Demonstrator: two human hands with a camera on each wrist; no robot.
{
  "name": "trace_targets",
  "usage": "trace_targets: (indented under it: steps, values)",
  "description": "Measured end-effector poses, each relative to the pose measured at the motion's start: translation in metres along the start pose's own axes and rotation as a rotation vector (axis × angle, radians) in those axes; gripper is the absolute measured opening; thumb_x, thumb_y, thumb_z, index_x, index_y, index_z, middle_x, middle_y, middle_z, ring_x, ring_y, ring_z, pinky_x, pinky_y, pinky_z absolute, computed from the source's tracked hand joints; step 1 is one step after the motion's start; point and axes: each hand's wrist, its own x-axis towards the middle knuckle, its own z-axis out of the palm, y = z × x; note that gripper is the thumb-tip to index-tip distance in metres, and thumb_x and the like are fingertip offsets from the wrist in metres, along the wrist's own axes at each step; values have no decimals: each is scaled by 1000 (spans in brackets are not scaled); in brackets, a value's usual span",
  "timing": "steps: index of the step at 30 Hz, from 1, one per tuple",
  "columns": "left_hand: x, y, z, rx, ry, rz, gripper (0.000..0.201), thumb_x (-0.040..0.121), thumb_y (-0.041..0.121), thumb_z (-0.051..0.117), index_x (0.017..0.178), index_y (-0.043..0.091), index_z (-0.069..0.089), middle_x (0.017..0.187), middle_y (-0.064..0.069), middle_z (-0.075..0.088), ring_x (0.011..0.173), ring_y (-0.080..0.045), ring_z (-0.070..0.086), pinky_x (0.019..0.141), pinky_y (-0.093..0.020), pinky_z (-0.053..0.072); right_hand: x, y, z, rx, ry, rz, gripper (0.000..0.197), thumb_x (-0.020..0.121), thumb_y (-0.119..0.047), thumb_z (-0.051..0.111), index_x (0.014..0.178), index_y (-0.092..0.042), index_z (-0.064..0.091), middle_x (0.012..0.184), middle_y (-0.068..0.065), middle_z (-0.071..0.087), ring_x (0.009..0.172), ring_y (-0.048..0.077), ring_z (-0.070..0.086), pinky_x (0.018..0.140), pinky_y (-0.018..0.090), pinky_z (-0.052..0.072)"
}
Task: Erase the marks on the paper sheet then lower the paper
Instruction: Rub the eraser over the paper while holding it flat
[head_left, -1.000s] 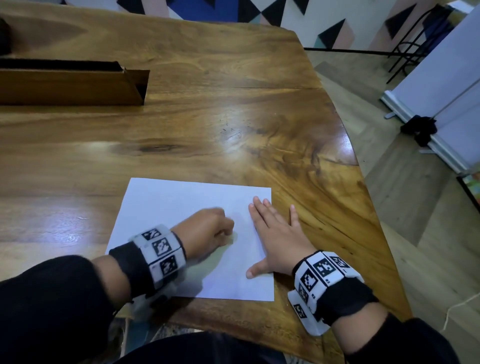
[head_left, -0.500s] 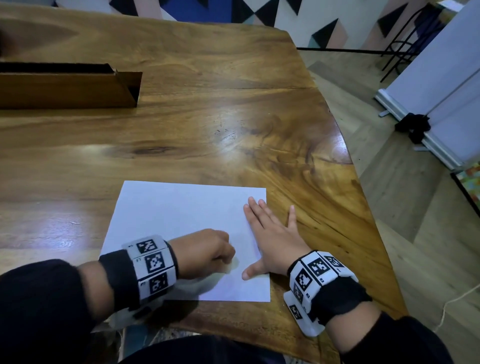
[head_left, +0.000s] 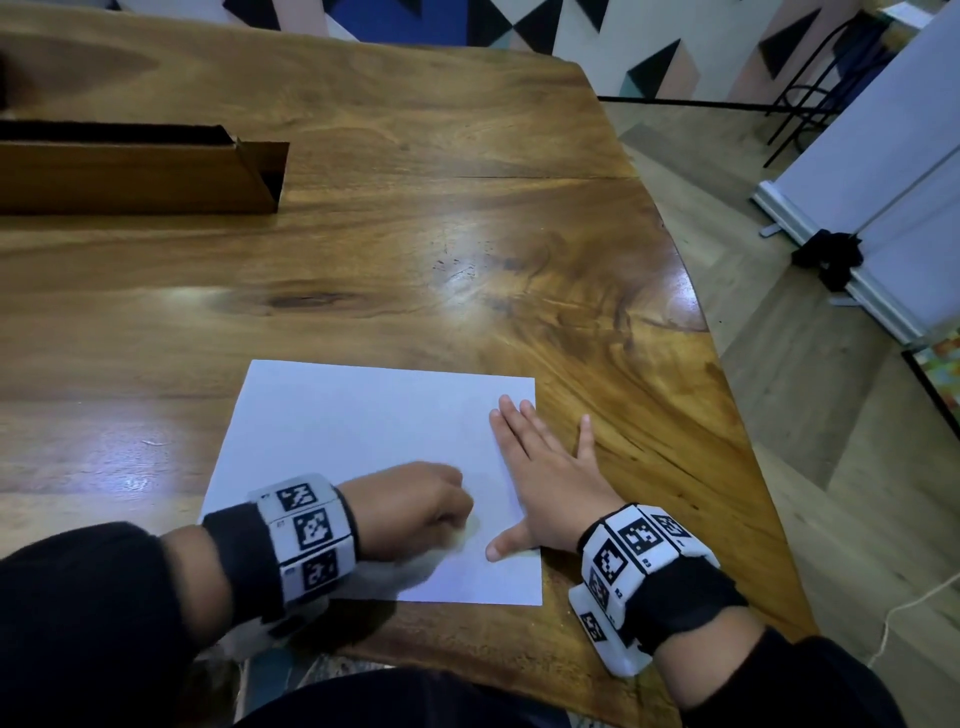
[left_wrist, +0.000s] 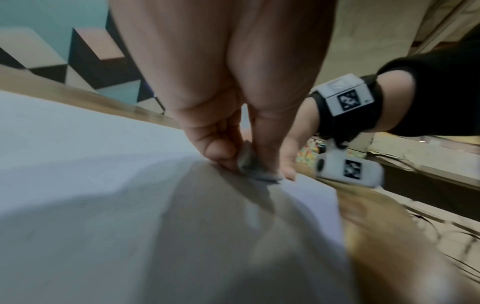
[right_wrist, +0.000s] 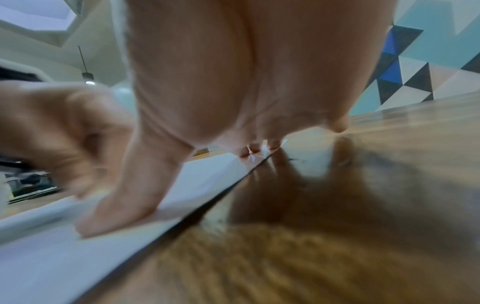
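Your paper sheet (head_left: 363, 447) lies flat near the surface's (head_left: 467, 234) front edge, long axis left-right. Your left hand (head_left: 415, 506) pinches an eraser (left_wrist: 249, 166) against it; your right hand (head_left: 545, 478) presses flat, fingers straight.

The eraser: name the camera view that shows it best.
The left wrist view: the eraser shows close up, pinched in the left hand and pressed on the paper sheet. In the head view that hand hides it. The right wrist view shows only a blurred fist.
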Motion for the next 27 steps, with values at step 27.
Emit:
trace_targets:
  steps: [27]
  values:
    - [29, 1, -12, -1, 208, -108, 9, 85, 15, 52, 87, 8, 57, 86, -7, 48, 83, -31, 56, 74, -33, 41, -2, -1, -2, 8, -2, 1, 135, 66, -68, 69, 147, -18, -28, 151, -7, -40, 138, 10, -35, 107, 67, -17]
